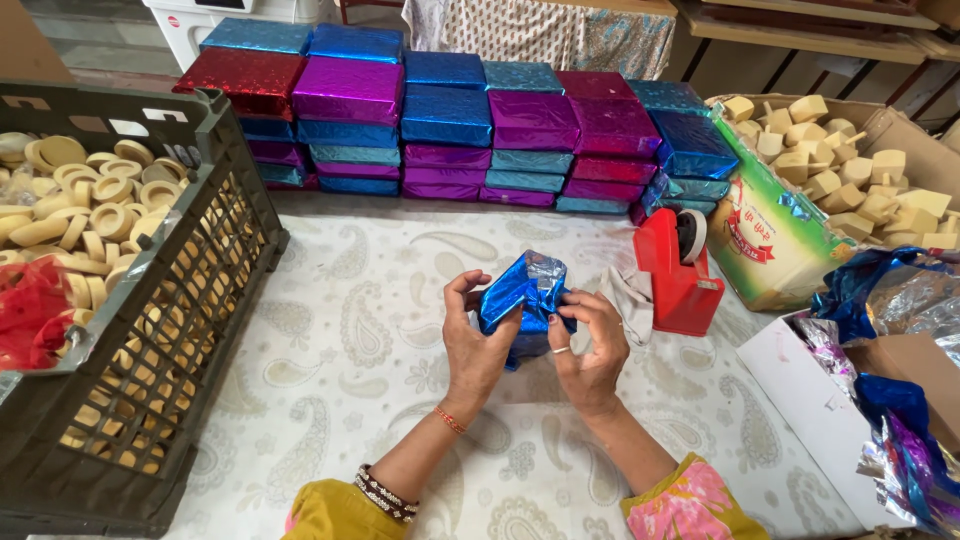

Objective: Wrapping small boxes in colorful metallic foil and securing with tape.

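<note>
- Blue foil parcel (525,300): I see it held above the patterned cloth (350,340), at centre.
- Left hand (475,345) cups it, fingers curled on the foil.
- Right hand (590,350) pinches a fold.
- Red tape dispenser (680,270) just right; wrapped boxes (450,120) stacked behind.

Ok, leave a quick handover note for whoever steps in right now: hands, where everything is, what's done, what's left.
Left hand and right hand both hold one half-wrapped blue foil packet above the paisley cloth.
Done: stacks of wrapped foil boxes along the back.
Left: this packet's end fold is open and untaped; red tape dispenser stands just right of it.
Loose pale pieces fill the dark crate on the left and the cardboard box on the right.
</note>
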